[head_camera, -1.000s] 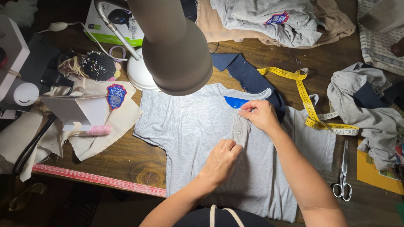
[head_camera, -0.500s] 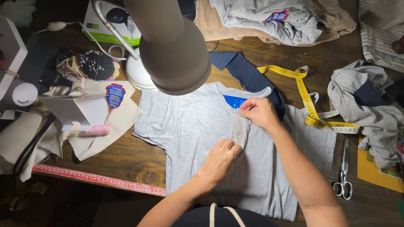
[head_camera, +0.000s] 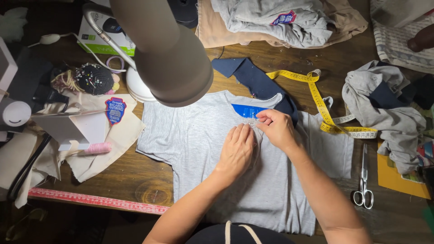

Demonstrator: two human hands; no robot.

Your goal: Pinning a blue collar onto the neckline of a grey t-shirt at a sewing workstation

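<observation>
1. Grey shirt (head_camera: pixel 199 149) lies flat at desk (head_camera: pixel 113 178) centre.
2. Left hand (head_camera: pixel 237 149), fingers flat, presses the placket.
3. Right hand (head_camera: pixel 276 129) pinches the collar edge; keep fabric smooth.

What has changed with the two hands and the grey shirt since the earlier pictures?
The left hand moved up the grey shirt, from lower on the placket to just below the collar, and now lies flat there. The right hand stayed near the collar, pinching the fabric beside it. The shirt, yellow tape measure, scissors and lamp stayed where they were.
</observation>
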